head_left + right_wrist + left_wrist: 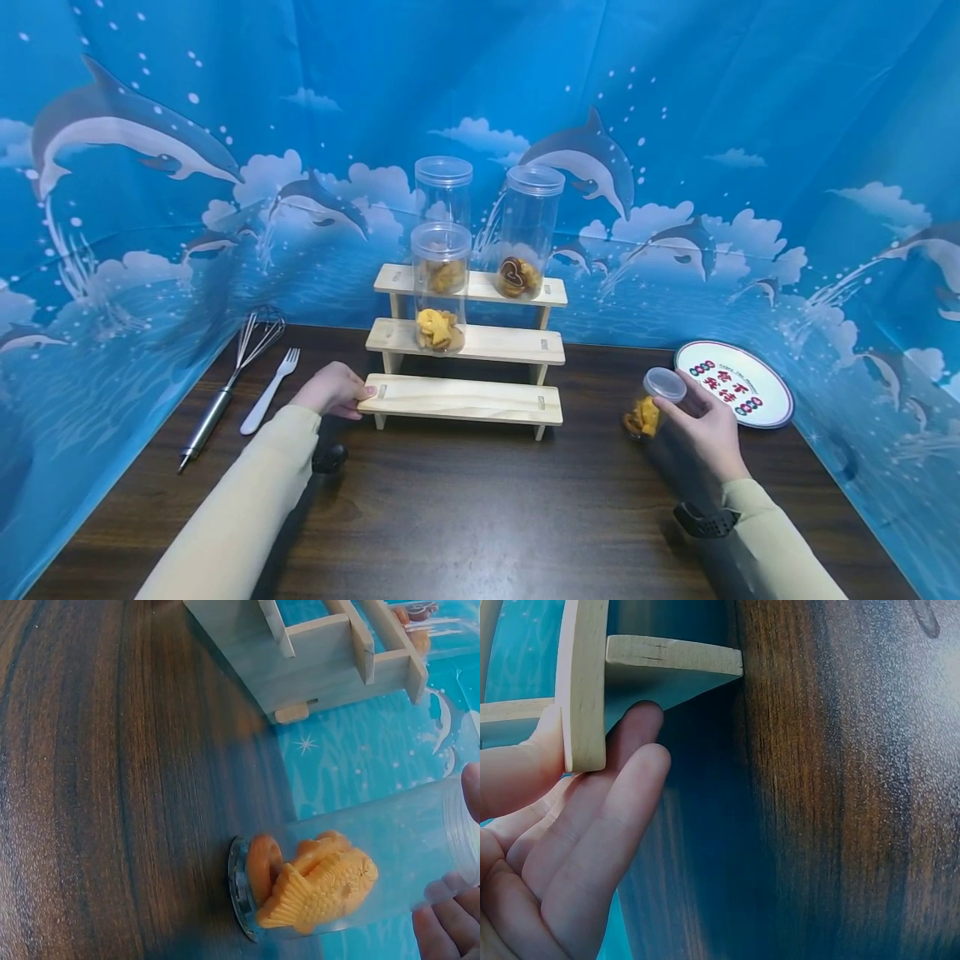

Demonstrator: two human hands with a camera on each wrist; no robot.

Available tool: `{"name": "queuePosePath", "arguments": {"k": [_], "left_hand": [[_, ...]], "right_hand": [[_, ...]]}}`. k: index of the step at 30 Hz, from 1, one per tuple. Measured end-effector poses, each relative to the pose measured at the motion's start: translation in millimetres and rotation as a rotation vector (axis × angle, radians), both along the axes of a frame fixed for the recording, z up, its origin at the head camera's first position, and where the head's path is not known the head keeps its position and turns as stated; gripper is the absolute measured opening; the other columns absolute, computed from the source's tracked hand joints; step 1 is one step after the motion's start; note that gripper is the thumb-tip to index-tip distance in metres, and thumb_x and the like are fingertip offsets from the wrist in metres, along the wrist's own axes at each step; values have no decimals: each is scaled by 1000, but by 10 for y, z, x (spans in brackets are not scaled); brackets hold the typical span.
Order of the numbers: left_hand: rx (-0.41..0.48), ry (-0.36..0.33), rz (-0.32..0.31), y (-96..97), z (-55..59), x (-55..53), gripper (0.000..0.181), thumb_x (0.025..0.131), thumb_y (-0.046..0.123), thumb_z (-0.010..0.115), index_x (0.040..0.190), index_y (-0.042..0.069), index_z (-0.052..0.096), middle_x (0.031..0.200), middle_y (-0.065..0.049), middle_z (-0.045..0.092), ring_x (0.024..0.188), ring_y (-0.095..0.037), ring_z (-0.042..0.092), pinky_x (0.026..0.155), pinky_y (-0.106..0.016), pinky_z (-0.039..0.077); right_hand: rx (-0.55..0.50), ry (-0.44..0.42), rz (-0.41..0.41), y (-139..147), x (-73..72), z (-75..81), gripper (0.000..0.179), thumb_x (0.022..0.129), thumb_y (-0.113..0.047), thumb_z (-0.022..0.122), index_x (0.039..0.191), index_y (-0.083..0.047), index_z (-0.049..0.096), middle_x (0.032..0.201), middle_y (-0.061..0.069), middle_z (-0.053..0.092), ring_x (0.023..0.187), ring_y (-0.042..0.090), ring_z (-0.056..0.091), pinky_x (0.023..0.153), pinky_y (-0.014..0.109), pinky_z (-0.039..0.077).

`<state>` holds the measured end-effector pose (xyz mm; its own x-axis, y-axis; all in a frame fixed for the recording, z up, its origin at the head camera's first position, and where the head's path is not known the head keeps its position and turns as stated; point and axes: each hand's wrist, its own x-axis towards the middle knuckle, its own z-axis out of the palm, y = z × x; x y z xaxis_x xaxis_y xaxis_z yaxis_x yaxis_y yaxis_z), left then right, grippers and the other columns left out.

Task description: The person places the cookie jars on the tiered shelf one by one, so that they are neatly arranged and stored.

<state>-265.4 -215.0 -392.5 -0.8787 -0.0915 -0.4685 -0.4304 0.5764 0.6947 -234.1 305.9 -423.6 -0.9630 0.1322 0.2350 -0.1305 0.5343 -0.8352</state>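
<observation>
My left hand pinches the left end of the lowest board of a three-step wooden display rack. In the left wrist view the thumb lies on one face of the board, with fingers beneath it. My right hand grips a clear lidded jar around its top, right of the rack. A fish-shaped biscuit and a brown ring-shaped one lie at the jar's bottom, which is right at the table top in the right wrist view.
On the middle step stands a jar of biscuits; two more jars, one with a heart-marked biscuit, are on the top step. A white plate lies at the right. A whisk and a white fork are at the left.
</observation>
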Motion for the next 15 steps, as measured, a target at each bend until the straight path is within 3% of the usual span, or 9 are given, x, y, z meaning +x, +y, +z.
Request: {"name": "queuePosePath", "arguments": {"k": [15], "left_hand": [[1, 23, -5, -3, -3, 24, 30, 94, 7, 58, 111, -18, 57, 72, -10, 61, 60, -14, 61, 65, -30, 60]], "right_hand": [[-62, -21, -29, -30, 17, 21, 67, 86, -33, 70, 141, -5, 43, 136, 22, 50, 98, -15, 51, 78, 4, 46]]}}
